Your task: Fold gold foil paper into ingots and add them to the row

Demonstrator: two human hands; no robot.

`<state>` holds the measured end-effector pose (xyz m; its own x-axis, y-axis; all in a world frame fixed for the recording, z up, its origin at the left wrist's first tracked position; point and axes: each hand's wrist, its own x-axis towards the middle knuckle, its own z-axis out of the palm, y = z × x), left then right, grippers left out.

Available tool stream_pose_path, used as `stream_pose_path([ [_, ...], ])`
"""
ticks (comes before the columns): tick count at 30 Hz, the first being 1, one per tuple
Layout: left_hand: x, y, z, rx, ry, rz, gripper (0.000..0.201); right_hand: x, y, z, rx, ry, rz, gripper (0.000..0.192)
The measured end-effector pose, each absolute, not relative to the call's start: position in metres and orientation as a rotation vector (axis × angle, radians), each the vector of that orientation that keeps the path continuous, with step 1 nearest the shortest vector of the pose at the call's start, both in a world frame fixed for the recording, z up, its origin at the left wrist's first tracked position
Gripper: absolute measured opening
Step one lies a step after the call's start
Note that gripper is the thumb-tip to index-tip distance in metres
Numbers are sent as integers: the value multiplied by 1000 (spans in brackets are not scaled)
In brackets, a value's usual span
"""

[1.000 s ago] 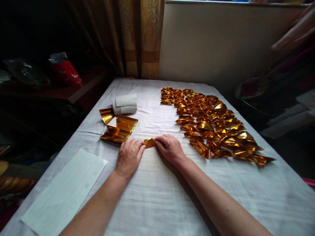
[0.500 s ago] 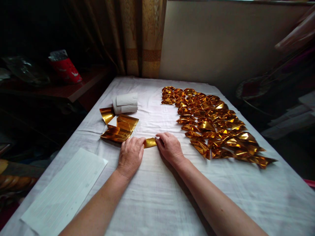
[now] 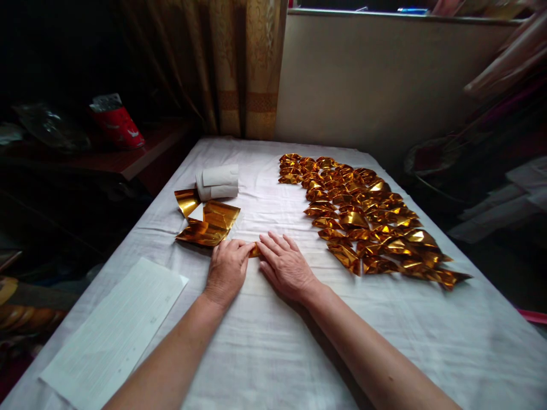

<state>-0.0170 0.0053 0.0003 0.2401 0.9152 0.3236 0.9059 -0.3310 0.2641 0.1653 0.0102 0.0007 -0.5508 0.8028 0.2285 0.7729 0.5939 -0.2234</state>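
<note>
My right hand (image 3: 285, 266) lies flat with fingers spread, pressing down on the small gold foil piece (image 3: 255, 250), which shows only as a sliver between my two hands. My left hand (image 3: 226, 269) has its fingers curled loosely, the tips touching the foil's left edge and pinning it to the white cloth (image 3: 273, 341). To crease it well, I judge that I should keep the left fingertips steady as an anchor and press with the right palm evenly so the foil does not slip or wrinkle. Just beyond my left hand sits the stack of unfolded gold sheets (image 3: 208, 225); to the right spreads the batch of folded gold pieces (image 3: 367, 222).
</note>
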Motion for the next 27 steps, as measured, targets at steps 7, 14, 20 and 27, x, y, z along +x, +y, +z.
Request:
stream_pose_path([
  [7, -15, 8, -1, 2432, 1731, 776, 23, 173, -6, 5, -1494, -2586, 292, 62],
  [14, -15, -9, 0, 2708, 1535, 557, 39, 177, -9, 6, -1540, -2560, 287, 65],
  [20, -15, -12, -2, 2722, 1579, 337, 51, 176, -10, 7, -1544, -2543, 277, 66],
  [27, -23, -14, 0, 2676, 1632, 276, 49, 182, -12, 6, -1574, -2551, 268, 66],
])
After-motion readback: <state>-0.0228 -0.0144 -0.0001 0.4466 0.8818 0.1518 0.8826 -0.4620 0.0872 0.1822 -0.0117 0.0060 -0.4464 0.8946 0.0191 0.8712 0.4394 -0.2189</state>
